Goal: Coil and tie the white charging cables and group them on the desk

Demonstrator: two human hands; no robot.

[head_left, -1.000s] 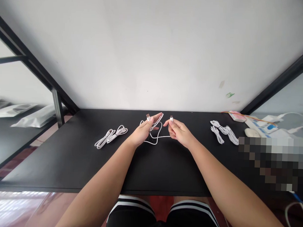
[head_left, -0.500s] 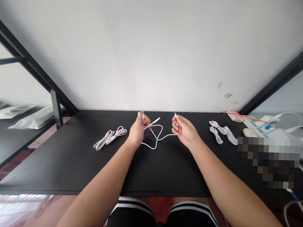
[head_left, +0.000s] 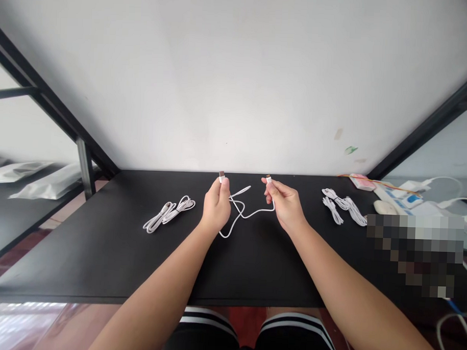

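Observation:
A white charging cable [head_left: 251,214] hangs in loose loops between my two hands, above the black table. My left hand [head_left: 217,204] is closed on one end, with a USB plug [head_left: 221,176] sticking up past the thumb. Between thumb and fingers, my right hand [head_left: 284,200] pinches the other end, whose small connector [head_left: 268,179] points away from me. Part of the cable is hidden behind my left hand.
Bundled white cables [head_left: 169,213] lie to the left, and more bundles [head_left: 343,205] to the right. A power strip [head_left: 393,197] with plugs, a white mouse-shaped object [head_left: 384,207] and a pink-white box [head_left: 362,182] sit at the right. A wall borders the table's [head_left: 100,252] far edge.
My left hand has turned so its back faces me, and the USB plug now points up more plainly. My right hand has tilted its connector into view. The cable loops have shifted slightly.

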